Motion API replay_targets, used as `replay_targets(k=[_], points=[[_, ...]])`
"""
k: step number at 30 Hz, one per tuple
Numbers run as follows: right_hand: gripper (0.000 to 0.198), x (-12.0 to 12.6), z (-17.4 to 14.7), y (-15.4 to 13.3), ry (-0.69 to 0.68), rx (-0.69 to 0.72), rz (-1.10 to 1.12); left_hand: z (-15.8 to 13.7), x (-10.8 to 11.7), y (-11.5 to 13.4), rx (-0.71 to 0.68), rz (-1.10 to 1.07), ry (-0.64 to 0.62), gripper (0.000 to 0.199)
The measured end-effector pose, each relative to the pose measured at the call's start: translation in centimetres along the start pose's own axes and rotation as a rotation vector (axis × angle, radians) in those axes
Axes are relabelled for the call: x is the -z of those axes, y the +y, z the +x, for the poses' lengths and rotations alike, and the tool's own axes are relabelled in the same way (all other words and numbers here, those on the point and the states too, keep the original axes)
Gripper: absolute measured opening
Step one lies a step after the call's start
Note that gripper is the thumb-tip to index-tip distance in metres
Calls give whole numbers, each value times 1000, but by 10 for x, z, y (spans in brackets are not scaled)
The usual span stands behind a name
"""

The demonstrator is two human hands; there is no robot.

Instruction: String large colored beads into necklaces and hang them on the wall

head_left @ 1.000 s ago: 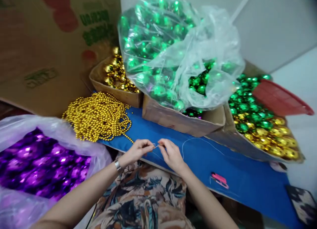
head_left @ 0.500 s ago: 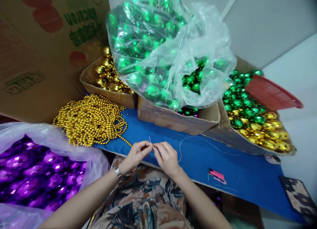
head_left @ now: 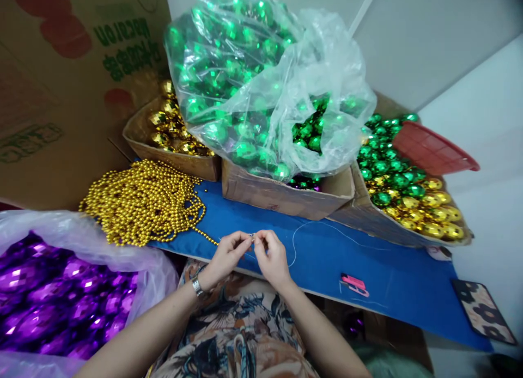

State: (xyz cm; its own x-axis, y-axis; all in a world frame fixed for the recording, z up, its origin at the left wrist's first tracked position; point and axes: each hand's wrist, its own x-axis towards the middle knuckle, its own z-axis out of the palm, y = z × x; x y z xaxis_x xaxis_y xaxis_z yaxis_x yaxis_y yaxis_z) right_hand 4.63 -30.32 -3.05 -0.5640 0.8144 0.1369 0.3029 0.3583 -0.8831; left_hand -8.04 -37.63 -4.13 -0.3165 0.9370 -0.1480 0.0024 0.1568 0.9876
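My left hand (head_left: 229,256), with a metal watch on its wrist, pinches the thin white string at the front edge of the blue table. Opposite it, fingertips almost touching, my right hand (head_left: 272,258) is closed in a pinch on the same string. From there the white string (head_left: 295,239) loops to the right over the blue surface. Just left of my hands a strand of gold beads (head_left: 206,236) runs out of a heap of gold bead chain (head_left: 141,203). What exactly lies between the fingertips is too small to make out.
Cardboard trays (head_left: 281,198) line the back, holding gold, green and purple beads. A plastic bag of green beads (head_left: 229,84) rests on the middle one. Purple beads (head_left: 61,296) fill a bag at left. Pink snips (head_left: 354,284) and a flower-patterned phone (head_left: 484,311) lie right. A red basket (head_left: 435,146) tilts.
My fingertips have drawn closer, and the short string end that stood up between them no longer shows. The whole view has shifted slightly.
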Motion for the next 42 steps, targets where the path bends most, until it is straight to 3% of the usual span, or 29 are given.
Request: replay_targets(k=[3,5,8,14,17,19,23,26,32,36,42], points=[[20,5,8,-3,6,-330,614,1,1,-1,4,18,-30,32],[23,14,14,-8,26,-430,847,2,3,1,-52,91,-53,31],[25,27,19,-19,53,-417,921,7,10,5,-106,154,-104,31],[22,43,20,-37,118,-260,915,26,33,1,-143,320,-255,36],[16,44,19,-36,169,-89,709,32,40,-4,-168,390,-337,35],[13,40,18,-28,151,14,378,32,42,-2,-180,410,-339,34],[24,25,19,-4,-25,327,-373,29,44,12,-223,446,-331,32],[27,18,23,8,-90,526,-706,27,46,24,-239,482,-359,32],[28,36,37,-2,-183,698,-834,29,59,28,-325,625,-319,32],[43,49,53,-11,-117,724,-823,35,74,23,-364,932,-225,32],[36,70,81,-53,-30,697,-720,36,128,13,-223,1277,3,32]])
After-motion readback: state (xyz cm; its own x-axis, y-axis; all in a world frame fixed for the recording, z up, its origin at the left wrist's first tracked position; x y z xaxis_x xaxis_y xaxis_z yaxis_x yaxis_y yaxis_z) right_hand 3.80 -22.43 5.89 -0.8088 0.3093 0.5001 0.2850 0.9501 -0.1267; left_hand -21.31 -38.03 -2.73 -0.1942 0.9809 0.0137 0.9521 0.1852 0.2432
